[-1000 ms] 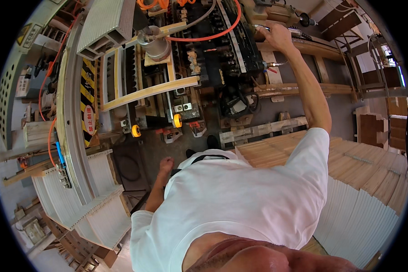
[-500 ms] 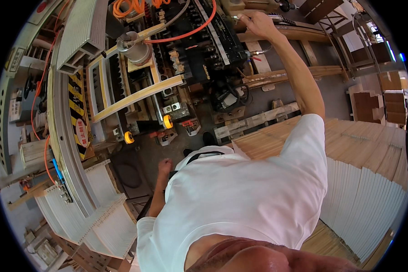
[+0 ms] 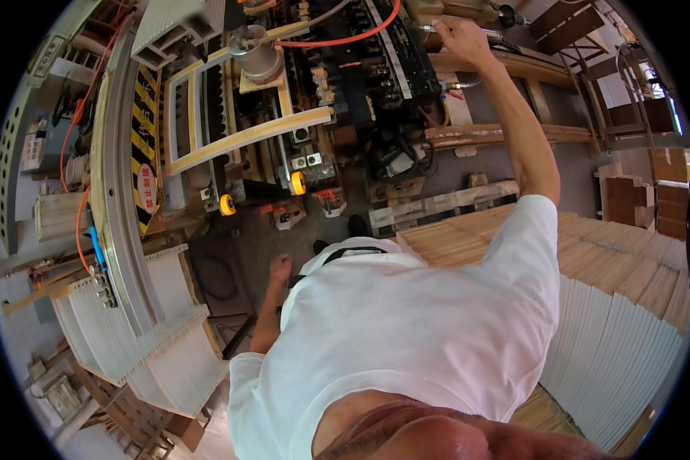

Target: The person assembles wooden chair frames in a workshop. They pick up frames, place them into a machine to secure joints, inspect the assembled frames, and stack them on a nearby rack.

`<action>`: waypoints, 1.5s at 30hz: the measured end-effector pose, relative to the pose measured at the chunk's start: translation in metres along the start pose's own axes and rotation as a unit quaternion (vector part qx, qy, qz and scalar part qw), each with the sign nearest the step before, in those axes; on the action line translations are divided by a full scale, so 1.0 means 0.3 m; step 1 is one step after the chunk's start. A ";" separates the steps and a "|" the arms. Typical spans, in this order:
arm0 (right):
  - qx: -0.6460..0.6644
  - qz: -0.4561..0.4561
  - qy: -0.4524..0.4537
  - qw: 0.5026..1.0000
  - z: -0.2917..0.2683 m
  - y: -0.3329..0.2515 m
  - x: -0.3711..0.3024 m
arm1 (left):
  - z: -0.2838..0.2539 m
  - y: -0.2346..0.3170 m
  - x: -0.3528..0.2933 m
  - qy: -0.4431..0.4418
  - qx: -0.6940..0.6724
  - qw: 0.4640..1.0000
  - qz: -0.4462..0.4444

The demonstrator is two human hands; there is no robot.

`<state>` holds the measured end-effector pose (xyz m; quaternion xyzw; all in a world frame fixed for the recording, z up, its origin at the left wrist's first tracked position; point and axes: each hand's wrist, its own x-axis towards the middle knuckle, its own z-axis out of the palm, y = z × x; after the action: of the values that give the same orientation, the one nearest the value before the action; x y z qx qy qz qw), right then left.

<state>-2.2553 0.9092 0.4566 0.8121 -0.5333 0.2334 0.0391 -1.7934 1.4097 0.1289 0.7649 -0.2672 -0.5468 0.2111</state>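
My right arm stretches far forward and to the right. At its end, my right hand (image 3: 464,40) is closed beside a wooden rail (image 3: 540,69) at the machine's right side; shiny metal shows on both sides of the fist, but its kind is unclear. My left hand (image 3: 281,268) hangs low at my left side, fingers curled, with no object visible in it. Ahead, a pale wooden frame (image 3: 245,142) lies on the dark machine (image 3: 360,69). A metal cylinder (image 3: 256,55) on a small wooden block stands over the frame.
Two yellow rollers (image 3: 297,182) project from the machine's near edge. A metal rail (image 3: 113,169) with a striped warning board (image 3: 145,138) runs along the left. Stacked white-edged boards (image 3: 613,337) stand right, more white panels (image 3: 142,330) left. A pallet (image 3: 445,203) lies ahead.
The whole view has shifted slightly, so the machine and frame appear higher and farther right. My right hand stays closed at the same spot, and my left hand still hangs at my side.
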 end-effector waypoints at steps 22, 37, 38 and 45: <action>0.022 0.040 0.326 0.944 -0.317 -0.285 -0.269 | -0.235 -0.171 -0.004 -0.065 0.042 0.997 0.015; 0.051 0.154 -0.101 0.982 -0.415 -1.117 -1.339 | -0.370 -0.326 0.311 -0.299 0.443 0.770 0.348; 0.049 0.188 -0.113 0.975 -0.453 -1.158 -1.410 | -0.342 -0.323 0.326 -0.327 0.413 0.781 0.334; -0.039 0.383 -0.025 0.923 -0.666 -1.282 -1.874 | -0.103 -0.096 0.193 -0.376 0.363 0.843 0.132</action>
<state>-2.1638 1.6130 0.4686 0.5495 -0.8129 0.1896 -0.0347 -1.7440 1.3957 0.0791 0.4802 -0.6040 -0.6232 -0.1275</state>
